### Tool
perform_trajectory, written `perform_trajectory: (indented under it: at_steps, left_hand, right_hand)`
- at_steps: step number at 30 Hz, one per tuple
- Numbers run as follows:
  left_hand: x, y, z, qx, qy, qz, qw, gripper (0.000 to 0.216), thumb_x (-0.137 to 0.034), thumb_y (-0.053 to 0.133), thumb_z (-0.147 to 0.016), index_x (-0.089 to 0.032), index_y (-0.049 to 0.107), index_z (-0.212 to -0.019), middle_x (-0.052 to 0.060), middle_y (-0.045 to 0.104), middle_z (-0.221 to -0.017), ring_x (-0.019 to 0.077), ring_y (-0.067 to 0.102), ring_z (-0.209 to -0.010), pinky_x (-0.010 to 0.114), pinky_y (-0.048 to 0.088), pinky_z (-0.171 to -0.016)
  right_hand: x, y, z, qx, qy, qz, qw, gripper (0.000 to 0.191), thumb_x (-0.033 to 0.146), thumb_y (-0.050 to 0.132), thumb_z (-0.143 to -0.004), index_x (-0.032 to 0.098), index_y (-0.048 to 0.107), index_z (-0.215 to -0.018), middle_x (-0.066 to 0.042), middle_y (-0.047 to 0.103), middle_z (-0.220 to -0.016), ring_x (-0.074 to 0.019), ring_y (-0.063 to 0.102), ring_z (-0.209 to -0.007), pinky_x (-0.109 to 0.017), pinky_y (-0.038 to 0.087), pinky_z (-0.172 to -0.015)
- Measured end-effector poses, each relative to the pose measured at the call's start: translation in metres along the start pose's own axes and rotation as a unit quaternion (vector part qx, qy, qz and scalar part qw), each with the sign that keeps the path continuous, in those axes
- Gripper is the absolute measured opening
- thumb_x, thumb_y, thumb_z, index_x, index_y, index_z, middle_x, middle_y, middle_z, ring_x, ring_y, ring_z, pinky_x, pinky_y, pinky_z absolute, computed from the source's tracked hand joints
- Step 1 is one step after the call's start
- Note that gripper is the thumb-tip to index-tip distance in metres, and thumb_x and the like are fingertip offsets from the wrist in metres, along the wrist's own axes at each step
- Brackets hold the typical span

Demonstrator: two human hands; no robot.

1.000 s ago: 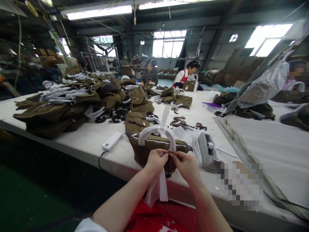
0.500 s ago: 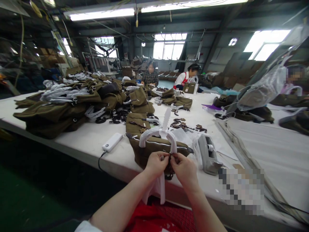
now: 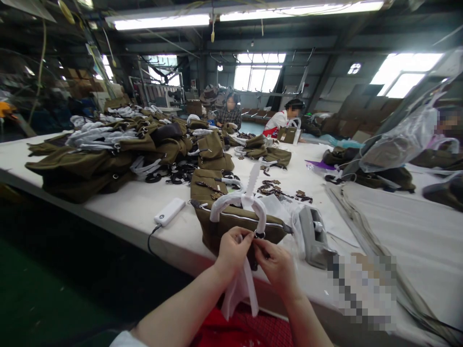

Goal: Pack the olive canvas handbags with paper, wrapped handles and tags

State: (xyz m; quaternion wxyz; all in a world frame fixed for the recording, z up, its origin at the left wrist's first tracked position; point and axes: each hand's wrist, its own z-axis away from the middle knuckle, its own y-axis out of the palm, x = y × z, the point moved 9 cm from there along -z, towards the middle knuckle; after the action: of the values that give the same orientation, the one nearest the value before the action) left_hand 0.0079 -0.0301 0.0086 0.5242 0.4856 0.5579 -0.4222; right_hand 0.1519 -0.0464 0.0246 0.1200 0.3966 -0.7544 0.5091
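Note:
An olive handbag [image 3: 208, 231] with a silver zip stands at the table's front edge. White wrapping covers its arched handle [image 3: 259, 212]. Just below the metal ring at the handle's right base, my left hand [image 3: 232, 248] is closed in a pinch, and a white wrapping strip [image 3: 248, 284] hangs from it towards my lap. Pressed close beside it, my right hand [image 3: 277, 262] pinches at the same spot. Between the hands a bit of dark brown chain [image 3: 255, 265] shows; my fingers hide most of it. Behind stands another olive bag [image 3: 202, 177] with a dark strap and gold charm.
Piled olive bags [image 3: 87, 168] cover the table's left side. A white power bank [image 3: 170, 212] with a cable lies left of the handbag. To the right stands a grey tape dispenser [image 3: 311, 236]. Dark chains [image 3: 269, 187] lie behind. Co-workers sit across the table.
My fingers have shifted slightly at the handle's base, and the metal ring now shows above them. The dark chain is more hidden. The white strip has swung right; the view has turned a little.

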Motion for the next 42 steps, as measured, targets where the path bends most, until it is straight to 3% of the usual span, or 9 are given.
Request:
perform_trajectory:
  at_steps: [4, 9, 12, 16, 19, 26, 31, 38, 42]
  left_hand:
    - [0.017, 0.007, -0.001, 0.041, -0.115, 0.09, 0.988, 0.034, -0.046, 0.069, -0.074, -0.013, 0.072, -0.081, -0.001, 0.059, -0.055, 0.0096, 0.048, -0.049, 0.024, 0.04, -0.053]
    - [-0.011, -0.004, -0.004, 0.004, 0.031, -0.079, 0.996, 0.016, -0.032, 0.068, -0.076, -0.016, 0.072, -0.074, 0.006, 0.071, -0.079, 0.0172, 0.064, -0.079, 0.029, 0.049, -0.079]
    - [0.0, 0.002, -0.007, 0.041, -0.004, -0.074, 0.996, 0.013, -0.029, 0.07, -0.073, -0.016, 0.072, -0.072, 0.006, 0.073, -0.076, 0.0187, 0.066, -0.075, 0.03, 0.051, -0.077]
    - [0.015, 0.002, -0.012, 0.024, -0.064, 0.049, 0.996, 0.026, -0.039, 0.071, -0.073, -0.014, 0.073, -0.079, 0.009, 0.075, -0.076, 0.0167, 0.065, -0.066, 0.028, 0.05, -0.067]
    - [0.021, 0.002, -0.016, 0.025, -0.093, 0.068, 0.993, 0.029, -0.037, 0.072, -0.073, -0.013, 0.073, -0.088, 0.009, 0.075, -0.07, 0.0157, 0.065, -0.059, 0.027, 0.048, -0.062]
    - [0.01, 0.009, -0.022, 0.088, -0.024, -0.215, 0.972, 0.012, -0.021, 0.063, -0.075, -0.017, 0.074, -0.073, 0.007, 0.075, -0.07, 0.0195, 0.067, -0.069, 0.03, 0.047, -0.07]
    - [0.014, 0.023, -0.018, 0.125, -0.031, -0.154, 0.98, 0.016, -0.019, 0.059, -0.076, -0.016, 0.075, -0.077, 0.006, 0.074, -0.07, 0.0185, 0.066, -0.07, 0.028, 0.048, -0.07]
    - [0.013, 0.028, -0.01, 0.145, 0.031, -0.108, 0.983, 0.016, -0.018, 0.058, -0.08, -0.017, 0.074, -0.081, 0.002, 0.073, -0.074, 0.0159, 0.065, -0.071, 0.026, 0.048, -0.072]
    - [-0.008, 0.015, -0.005, 0.076, 0.097, -0.147, 0.981, 0.013, -0.02, 0.065, -0.079, -0.019, 0.074, -0.088, 0.003, 0.073, -0.086, 0.017, 0.066, -0.083, 0.028, 0.049, -0.081]
  right_hand:
    - [-0.003, 0.003, 0.002, -0.013, 0.023, 0.012, 1.0, 0.024, 0.03, 0.053, -0.091, 0.02, 0.073, -0.095, -0.005, 0.077, -0.086, -0.0183, 0.071, -0.071, -0.026, 0.05, -0.064]
    - [0.001, 0.005, 0.001, -0.009, 0.009, 0.017, 1.0, 0.024, 0.03, 0.052, -0.091, 0.019, 0.073, -0.096, -0.005, 0.077, -0.083, -0.0189, 0.071, -0.07, -0.027, 0.049, -0.064]
    - [0.003, 0.005, 0.002, 0.006, -0.002, -0.002, 1.0, 0.024, 0.03, 0.053, -0.091, 0.02, 0.073, -0.097, -0.004, 0.077, -0.086, -0.0187, 0.071, -0.072, -0.026, 0.05, -0.066]
    - [-0.013, -0.011, 0.004, -0.06, 0.086, -0.023, 0.994, 0.032, 0.038, 0.049, -0.093, 0.018, 0.071, -0.105, -0.006, 0.076, -0.082, -0.0179, 0.069, -0.064, -0.026, 0.05, -0.059]
    - [-0.02, -0.014, 0.002, -0.057, 0.124, 0.009, 0.991, 0.037, 0.04, 0.046, -0.094, 0.018, 0.072, -0.107, -0.009, 0.077, -0.089, -0.022, 0.071, -0.073, -0.029, 0.051, -0.064]
    - [-0.023, -0.01, -0.008, 0.001, 0.163, 0.065, 0.984, 0.036, 0.043, 0.046, -0.093, 0.024, 0.076, -0.093, -0.008, 0.077, -0.082, -0.0256, 0.072, -0.075, -0.031, 0.045, -0.062]
    - [-0.025, -0.012, -0.014, 0.013, 0.164, 0.042, 0.985, 0.036, 0.043, 0.048, -0.092, 0.023, 0.077, -0.087, -0.007, 0.076, -0.078, -0.0239, 0.07, -0.071, -0.03, 0.043, -0.059]
    - [-0.038, -0.007, -0.016, -0.015, 0.185, -0.111, 0.976, 0.035, 0.047, 0.058, -0.083, 0.017, 0.076, -0.079, -0.004, 0.068, -0.059, -0.0175, 0.059, -0.052, -0.026, 0.04, -0.047]
    - [-0.031, -0.017, -0.012, -0.089, 0.181, -0.13, 0.971, 0.038, 0.049, 0.057, -0.084, 0.015, 0.073, -0.081, -0.001, 0.058, -0.052, -0.0131, 0.048, -0.046, -0.024, 0.036, -0.044]
